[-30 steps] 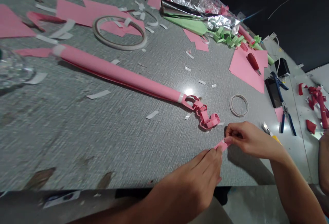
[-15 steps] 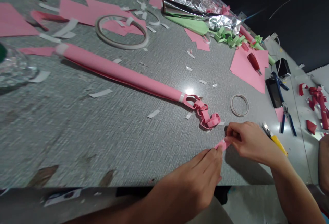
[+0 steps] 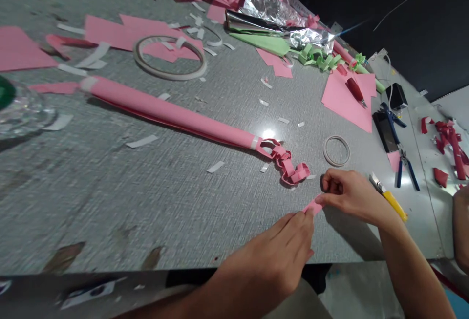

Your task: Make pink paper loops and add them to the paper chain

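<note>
Near the table's front edge, my left hand (image 3: 280,250) is closed on a small folded pink paper strip (image 3: 312,205). The thumb and fingertips of my right hand (image 3: 342,193) touch the strip's far end; its fingers are curled. Just beyond my hands lies a long rolled pink paper tube (image 3: 176,114) with a white band near its end. A curled pink paper chain (image 3: 287,163) extends from that end. A thin tape ring (image 3: 337,151) lies beyond my right hand. Most of the strip is hidden under my left fingers.
A yellow cutter (image 3: 394,205), blue-handled pliers (image 3: 412,172) and a black phone (image 3: 384,132) lie at the right. A larger tape roll (image 3: 139,60), a clear bottle (image 3: 27,111), and foil (image 3: 262,5) lie farther back or left. Another person's arm (image 3: 460,226) shows at the right edge.
The view has shifted slightly. My right thumb has moved along the pink strip's end and looks straighter; my left hand keeps its hold.
</note>
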The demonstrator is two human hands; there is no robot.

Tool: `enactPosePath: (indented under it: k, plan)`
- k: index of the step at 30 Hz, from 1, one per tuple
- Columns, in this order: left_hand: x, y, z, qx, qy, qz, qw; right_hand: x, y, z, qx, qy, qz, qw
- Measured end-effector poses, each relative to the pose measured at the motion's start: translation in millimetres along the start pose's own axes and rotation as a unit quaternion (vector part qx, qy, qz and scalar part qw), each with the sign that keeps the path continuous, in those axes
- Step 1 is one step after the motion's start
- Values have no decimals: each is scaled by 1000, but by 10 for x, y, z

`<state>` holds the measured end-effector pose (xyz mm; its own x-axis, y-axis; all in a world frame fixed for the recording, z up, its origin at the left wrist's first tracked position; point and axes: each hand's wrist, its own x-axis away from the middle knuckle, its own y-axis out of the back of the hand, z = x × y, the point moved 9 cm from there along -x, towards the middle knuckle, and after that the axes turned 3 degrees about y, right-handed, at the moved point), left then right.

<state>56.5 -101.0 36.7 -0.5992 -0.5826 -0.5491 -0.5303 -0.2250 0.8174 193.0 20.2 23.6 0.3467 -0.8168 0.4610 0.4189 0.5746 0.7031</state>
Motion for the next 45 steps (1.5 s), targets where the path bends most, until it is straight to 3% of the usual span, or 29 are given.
enactPosePath:
  k: [5, 13, 19, 26, 33, 39, 42, 45]
  plan:
    - [21, -46, 1, 17, -2, -1, 1000, 2, -20, 65, -12, 7, 1, 1000]
    - [2, -63, -27, 19, -23, 10, 999, -33, -43, 154, 67, 15, -16, 998]
    - [45, -103, 1, 24, -19, 32, 999, -22, -75, 141, -44, 45, -2, 998]
    - [40, -112, -4, 26, -20, 42, 999, -22, -54, 97, -7, 50, -29, 998]
    - [30, -95, -28, 3, -30, 36, 999, 162, -81, 309, 64, 182, -61, 979]
    - [104, 62, -69, 53, -58, 9, 997, 321, -204, 279, 47, 200, -48, 977]
    - [-12, 271, 83, 102, -30, -17, 994, 347, -157, 268, -21, 185, -34, 982]
    - [-271, 374, 416, 103, 34, 1, 994, 373, -12, 370, -66, 212, -44, 974]
